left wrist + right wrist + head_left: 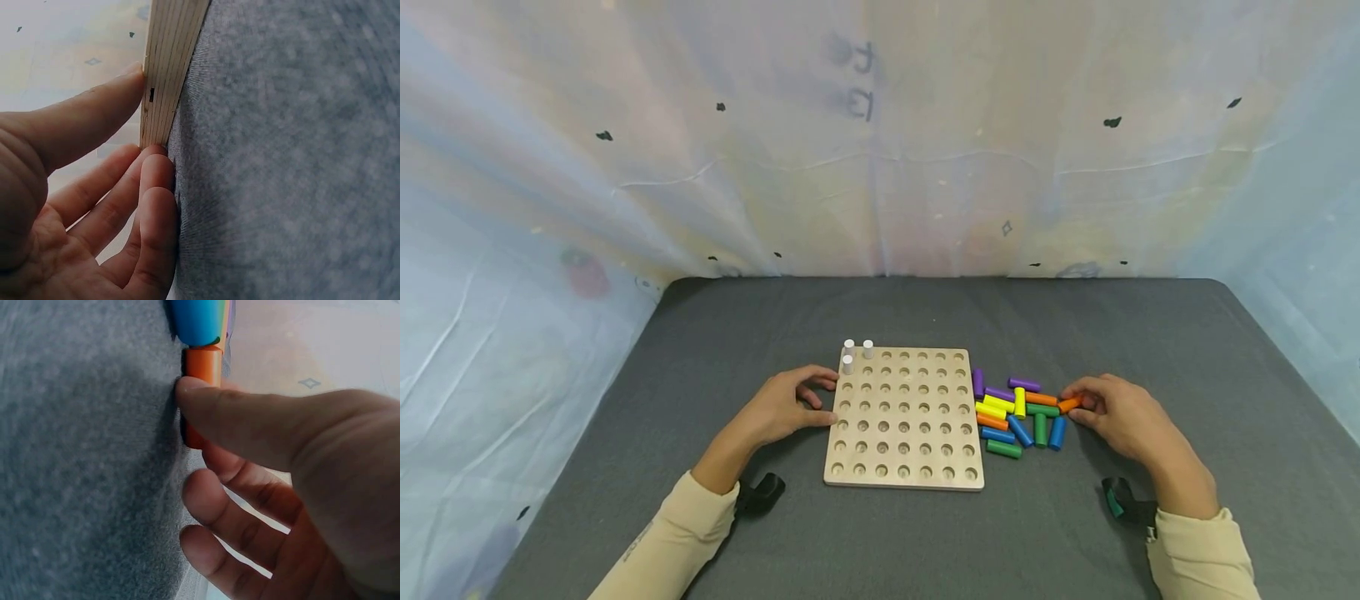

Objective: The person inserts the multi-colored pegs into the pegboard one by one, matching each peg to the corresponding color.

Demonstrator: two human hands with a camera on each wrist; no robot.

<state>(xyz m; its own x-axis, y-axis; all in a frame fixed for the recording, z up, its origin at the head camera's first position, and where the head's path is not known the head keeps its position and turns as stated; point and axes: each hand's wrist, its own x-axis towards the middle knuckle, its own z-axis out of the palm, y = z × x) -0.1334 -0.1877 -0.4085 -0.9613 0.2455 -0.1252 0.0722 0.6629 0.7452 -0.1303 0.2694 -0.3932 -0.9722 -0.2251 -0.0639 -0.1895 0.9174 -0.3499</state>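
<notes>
A square wooden pegboard (903, 398) with rows of round holes lies flat on the table. Three white pegs (868, 349) stand upright at its far left corner. My left hand (782, 407) rests against the board's left side; in the left wrist view its thumb and fingertips touch the layered wood edge (164, 69). Right of the board, my right hand (1123, 417) pinches an orange peg (204, 365) between thumb and index finger. That peg lies at the right end of a pile of coloured pegs, with a blue peg (199, 319) close by in the right wrist view.
Purple, yellow, orange, blue and green pegs (1040, 431) lie loosely beside the board's right edge. Dark grey cloth (902, 542) covers the table. A pale printed curtain (925, 192) hangs behind it and at the sides.
</notes>
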